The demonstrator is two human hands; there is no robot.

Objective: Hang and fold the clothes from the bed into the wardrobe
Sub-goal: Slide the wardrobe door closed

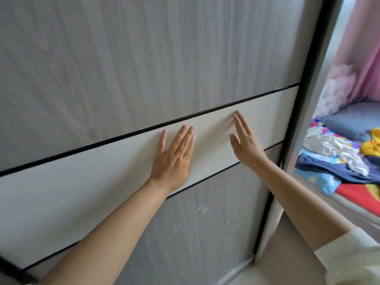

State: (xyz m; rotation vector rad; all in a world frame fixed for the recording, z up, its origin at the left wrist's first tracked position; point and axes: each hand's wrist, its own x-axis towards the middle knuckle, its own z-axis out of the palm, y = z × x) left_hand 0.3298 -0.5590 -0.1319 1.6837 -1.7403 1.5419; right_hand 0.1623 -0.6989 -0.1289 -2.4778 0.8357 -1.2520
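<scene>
Both hands lie flat on the wardrobe door [144, 58], holding nothing; left hand [174, 159] at about 6 o'clock of frame centre, palm and straight fingers pressed onto the pale horizontal band [82, 175], thumb spread out to 9 o'clock; right hand [245, 140] just beside it at 3 o'clock, fingers straight and together, pointing to 11 o'clock, seen edge-on so I cannot tell whether the whole palm bears on the panel.

Outward: the band runs between two thin black lines, grey wood-grain panels above and below; a black frame edge [296, 124] closes the door at 3 o'clock; whitish scuffs on the lower panel toward 6 o'clock.

Judgement: step in hand looks like sliding the door by flat-palm friction; no handle visible.

Risks: palms may slip on the smooth band and the door not move, cause being grip by friction alone; uneven push from two hands set close together could rack or jam the door in its track; right fingers sit near the frame edge and could be caught if the door travels toward 3 o'clock.

Task's things: clothes [337, 155] lie on the bed [353, 198], well apart from the hands at 3 to 4 o'clock; a loose heap, unfolded; white crumpled piece over a navy one, yellow piece at the far right edge; patterned bright sheet beneath; grey pillow [353, 120] and pink curtain [362, 48] beyond.
</scene>
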